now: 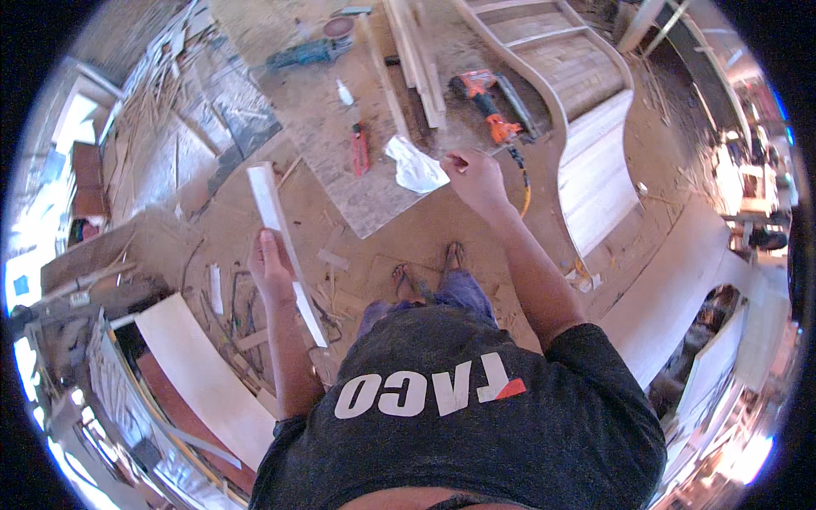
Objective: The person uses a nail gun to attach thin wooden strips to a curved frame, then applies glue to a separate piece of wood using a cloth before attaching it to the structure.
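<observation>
My left hand (270, 265) is closed around a long, narrow, pale wooden strip (265, 197), which slants away from me at the left. Out ahead, my right hand (478, 180) has its fingers bent together in a pinch; what lies between them, if anything, is too small to name. Just left of those fingertips, a crumpled white sheet (415, 167), plastic or cloth, lies on a dusty board (367, 208); whether the fingers touch it I cannot tell. Beyond my right hand lies an orange and black nail gun (486, 102) with a hose.
A red hand tool (360, 151), a small white bottle (344, 93) and a teal angle grinder (304, 54) lie ahead. Long planks (416, 64) run away from me. A wavy slatted wooden panel (595, 153) stands at right. Curved pale boards (204, 370) and scraps lie around.
</observation>
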`<state>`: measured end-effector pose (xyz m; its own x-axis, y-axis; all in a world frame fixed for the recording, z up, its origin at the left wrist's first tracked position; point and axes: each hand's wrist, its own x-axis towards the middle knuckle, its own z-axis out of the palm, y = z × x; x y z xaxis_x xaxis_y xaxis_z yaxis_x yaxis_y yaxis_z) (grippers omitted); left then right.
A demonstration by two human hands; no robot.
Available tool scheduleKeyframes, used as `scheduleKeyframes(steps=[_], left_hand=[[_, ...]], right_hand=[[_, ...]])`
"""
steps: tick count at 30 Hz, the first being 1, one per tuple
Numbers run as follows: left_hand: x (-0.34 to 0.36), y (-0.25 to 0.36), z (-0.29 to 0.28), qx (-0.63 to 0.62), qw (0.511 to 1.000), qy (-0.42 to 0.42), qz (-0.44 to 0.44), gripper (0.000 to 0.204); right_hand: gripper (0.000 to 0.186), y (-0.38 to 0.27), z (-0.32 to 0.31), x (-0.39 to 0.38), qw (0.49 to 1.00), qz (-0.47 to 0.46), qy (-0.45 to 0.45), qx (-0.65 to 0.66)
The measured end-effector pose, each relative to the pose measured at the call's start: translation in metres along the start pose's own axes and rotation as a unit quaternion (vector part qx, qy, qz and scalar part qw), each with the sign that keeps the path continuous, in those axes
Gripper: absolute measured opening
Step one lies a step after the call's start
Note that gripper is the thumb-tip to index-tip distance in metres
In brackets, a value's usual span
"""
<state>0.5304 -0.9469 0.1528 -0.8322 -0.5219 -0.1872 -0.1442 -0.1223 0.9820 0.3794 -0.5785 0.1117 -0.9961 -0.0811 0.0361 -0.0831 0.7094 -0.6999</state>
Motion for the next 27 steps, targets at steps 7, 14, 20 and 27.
scheduleKeyframes(steps=[7, 14, 20, 27], left_hand=[[-0.011, -0.007, 0.035, 0.124, 0.992, 0.001, 0.013, 0.031], [-0.006, -0.005, 0.076, 0.158, 0.986, -0.055, 0.016, 0.032], [-0.006, -0.015, 0.095, 0.197, 0.974, -0.1, 0.045, 0.034], [0.007, -0.015, 0.103, 0.17, 0.956, -0.222, 0.084, 0.031]], right_hand=[[0.055, -0.022, 0.094, 0.059, 0.989, 0.037, -0.057, -0.133], [0.054, 0.004, 0.094, 0.054, 0.991, 0.079, -0.104, 0.005], [0.044, -0.006, 0.021, 0.042, 0.863, 0.184, -0.104, 0.459], [0.036, -0.066, -0.086, 0.023, 0.807, 0.178, -0.239, 0.509]])
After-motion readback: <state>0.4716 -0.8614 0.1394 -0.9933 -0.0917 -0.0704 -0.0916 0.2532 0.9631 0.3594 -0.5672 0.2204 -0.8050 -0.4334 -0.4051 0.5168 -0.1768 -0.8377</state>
